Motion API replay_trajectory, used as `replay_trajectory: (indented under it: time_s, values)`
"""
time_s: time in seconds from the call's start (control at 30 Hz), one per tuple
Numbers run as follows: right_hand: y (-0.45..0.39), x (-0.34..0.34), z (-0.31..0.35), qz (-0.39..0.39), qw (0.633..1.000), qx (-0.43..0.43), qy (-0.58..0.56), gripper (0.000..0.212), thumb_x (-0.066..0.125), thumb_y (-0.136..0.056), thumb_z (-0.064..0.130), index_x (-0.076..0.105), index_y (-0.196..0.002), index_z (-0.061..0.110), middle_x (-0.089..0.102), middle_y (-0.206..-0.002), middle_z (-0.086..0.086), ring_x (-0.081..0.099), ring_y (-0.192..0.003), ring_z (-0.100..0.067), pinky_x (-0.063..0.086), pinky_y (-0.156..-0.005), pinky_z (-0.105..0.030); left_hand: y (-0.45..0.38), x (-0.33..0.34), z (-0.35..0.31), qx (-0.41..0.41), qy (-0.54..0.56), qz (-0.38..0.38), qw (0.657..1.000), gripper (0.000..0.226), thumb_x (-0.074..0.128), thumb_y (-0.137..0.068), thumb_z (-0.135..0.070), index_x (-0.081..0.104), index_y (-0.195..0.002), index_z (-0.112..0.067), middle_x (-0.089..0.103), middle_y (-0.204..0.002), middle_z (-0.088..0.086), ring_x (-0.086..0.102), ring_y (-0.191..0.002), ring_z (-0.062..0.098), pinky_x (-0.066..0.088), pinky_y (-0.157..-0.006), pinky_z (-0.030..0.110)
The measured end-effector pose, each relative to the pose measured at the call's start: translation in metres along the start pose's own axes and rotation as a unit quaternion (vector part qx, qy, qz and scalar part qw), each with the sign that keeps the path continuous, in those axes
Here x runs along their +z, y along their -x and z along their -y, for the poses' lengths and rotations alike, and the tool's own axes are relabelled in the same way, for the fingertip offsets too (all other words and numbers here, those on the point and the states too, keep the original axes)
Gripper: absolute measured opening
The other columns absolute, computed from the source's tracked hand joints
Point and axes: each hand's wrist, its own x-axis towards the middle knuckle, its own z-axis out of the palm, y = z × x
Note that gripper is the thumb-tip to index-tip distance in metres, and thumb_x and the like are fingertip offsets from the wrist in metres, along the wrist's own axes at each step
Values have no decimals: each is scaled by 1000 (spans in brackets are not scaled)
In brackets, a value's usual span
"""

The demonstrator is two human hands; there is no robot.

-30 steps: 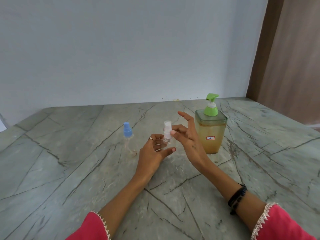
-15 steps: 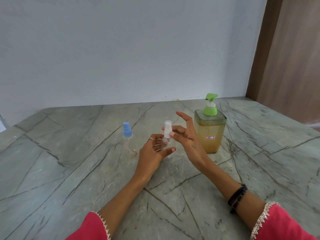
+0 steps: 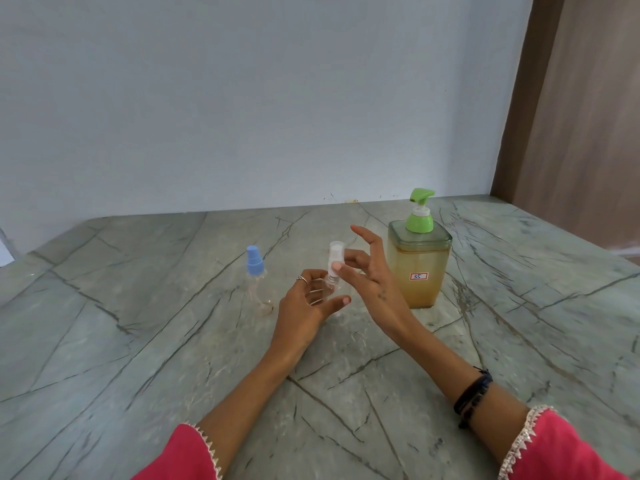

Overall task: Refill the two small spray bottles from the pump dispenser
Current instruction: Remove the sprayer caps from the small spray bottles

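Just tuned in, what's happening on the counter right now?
A person is working on the white-capped spray bottle at the middle of the stone counter. The left hand grips its clear body while the right hand pinches the white cap with thumb and fingers, apparently to get it off. The blue-capped spray bottle stands untouched to the left, cap on. The pump dispenser, partly full of amber liquid, stands just right of the hands, not yet used.

A plain room with a stone counter.
A grey-green veined marble countertop point(image 3: 138, 341) met a pale blue-white wall point(image 3: 242, 98); a brown wooden panel point(image 3: 581, 116) stood far right.
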Motion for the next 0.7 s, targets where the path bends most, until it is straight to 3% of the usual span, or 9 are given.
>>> replay_trajectory:
  time_s: [0.1,0.17,0.27,0.37,0.53,0.7]
  values:
    - [-1,-1,0,-30,998,-4,51,68,75,-80,24,32,-132,33,58,-104,3,59,-100,-5,50,-87,-25,0,0,1,2,-3,-3,1000,40,76,-73,-24,53,-106,-27,62,-107,-6,59,-99,7,46,-74,9]
    - [-1,-3,-2,-32,998,-15,50,64,74,-82,19,34,-130,31,60,-99,0,61,-97,-10,52,-87,-33,0,0,1,0,-2,-2,1000,40,76,-73,-24,53,-106,-27,61,-106,-7,59,-97,6,46,-74,9]
    - [0,-3,-3,-9,999,-29,11,52,63,-91,12,34,-132,27,66,-100,-5,66,-94,-11,51,-83,-24,-1,0,2,-4,3,-3,1000,43,76,-73,-24,52,-108,-25,61,-108,-5,59,-100,10,46,-78,11]
    - [2,-3,0,3,1000,-24,-4,54,58,-88,19,32,-134,30,67,-109,-10,66,-99,-15,49,-86,-21,-1,0,3,-2,-4,-1,1000,45,76,-73,-25,52,-111,-24,61,-112,-2,59,-103,13,46,-85,17]
    - [0,-2,-4,-12,998,-13,59,61,70,-86,18,34,-131,37,65,-107,-3,63,-104,-15,49,-95,-42,-1,0,2,0,1,3,1000,42,75,-74,-26,53,-109,-25,60,-106,-9,58,-100,7,45,-74,7]
    - [0,-3,-2,-17,998,-35,53,53,67,-88,14,37,-129,31,63,-103,-3,64,-99,-15,51,-92,-42,-1,0,4,-1,8,4,1000,43,76,-73,-25,53,-109,-25,62,-110,-5,59,-102,9,47,-81,13]
